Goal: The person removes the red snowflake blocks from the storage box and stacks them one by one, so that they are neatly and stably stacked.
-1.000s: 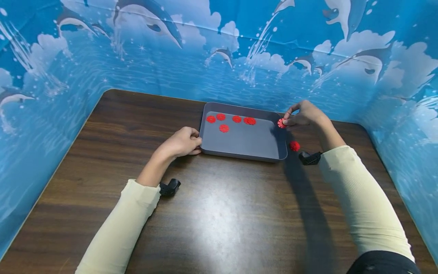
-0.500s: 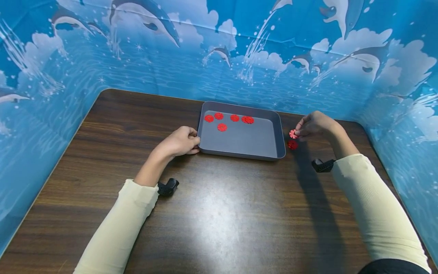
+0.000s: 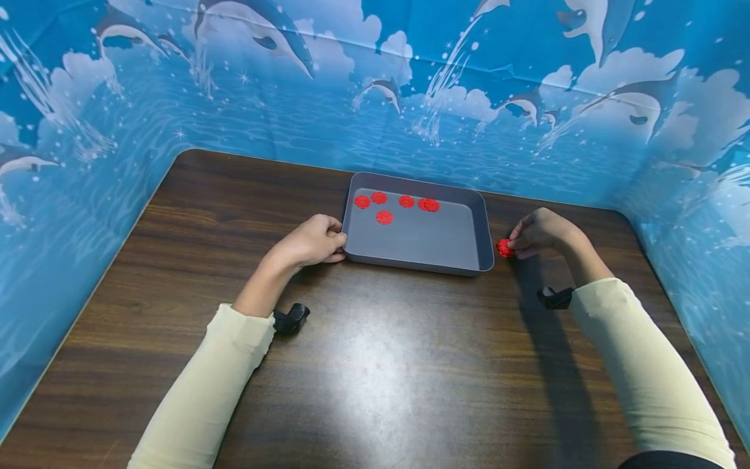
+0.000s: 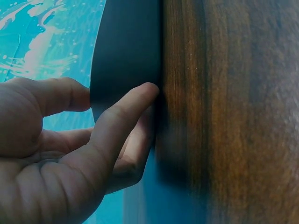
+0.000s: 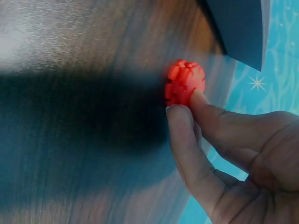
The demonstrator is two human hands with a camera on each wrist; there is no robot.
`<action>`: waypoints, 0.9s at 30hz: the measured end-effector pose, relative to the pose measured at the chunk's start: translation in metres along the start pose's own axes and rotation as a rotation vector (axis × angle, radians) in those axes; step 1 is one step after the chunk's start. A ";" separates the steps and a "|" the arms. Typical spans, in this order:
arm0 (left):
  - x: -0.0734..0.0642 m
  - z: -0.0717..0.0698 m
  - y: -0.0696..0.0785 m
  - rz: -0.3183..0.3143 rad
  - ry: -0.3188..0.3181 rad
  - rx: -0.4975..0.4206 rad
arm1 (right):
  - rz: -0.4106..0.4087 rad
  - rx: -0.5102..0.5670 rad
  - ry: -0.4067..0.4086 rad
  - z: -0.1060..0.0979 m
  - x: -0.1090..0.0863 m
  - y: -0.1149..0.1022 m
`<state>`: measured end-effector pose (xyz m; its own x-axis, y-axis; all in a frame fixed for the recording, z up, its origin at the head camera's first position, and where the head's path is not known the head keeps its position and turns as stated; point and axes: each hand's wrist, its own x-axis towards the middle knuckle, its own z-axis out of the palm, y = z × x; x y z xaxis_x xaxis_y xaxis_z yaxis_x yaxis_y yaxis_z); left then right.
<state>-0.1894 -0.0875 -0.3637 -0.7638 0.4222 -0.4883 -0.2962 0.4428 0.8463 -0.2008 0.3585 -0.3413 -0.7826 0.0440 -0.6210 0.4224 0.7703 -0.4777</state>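
Working at dark wood-grained bench (image 3: 176, 365), glare-struck at centre, bordered by blue dolphin-print cloth (image 3: 328, 91). Pinching red disc stack (image 5: 188, 80) narrowly in right grip (image 3: 541, 230), just right of gray tray (image 3: 430, 241). Holding tray's left side in left grip (image 3: 313, 240). Noting loose discs (image 3: 384, 217) inside, toward back.

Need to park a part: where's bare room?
Free: table between left sleeve and right sleeve, nearer than the tray; table left of left sleeve; tray floor nearest the person. Crowded: tray's far half, with red discs; its left edge, held by the left hand; just right of it, where the right hand pinches red pieces.
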 end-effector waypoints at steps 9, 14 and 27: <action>-0.002 -0.001 0.002 0.009 0.007 0.001 | -0.030 -0.033 0.030 0.000 -0.003 -0.006; -0.003 -0.001 0.002 0.009 0.005 0.005 | -0.044 -0.078 0.067 -0.002 -0.005 -0.009; 0.000 0.002 -0.001 0.002 0.011 0.013 | -0.154 -0.154 0.182 -0.011 -0.016 -0.049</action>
<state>-0.1879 -0.0868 -0.3653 -0.7707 0.4144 -0.4841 -0.2871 0.4525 0.8443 -0.2137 0.3267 -0.3009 -0.9074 0.0213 -0.4198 0.2280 0.8639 -0.4490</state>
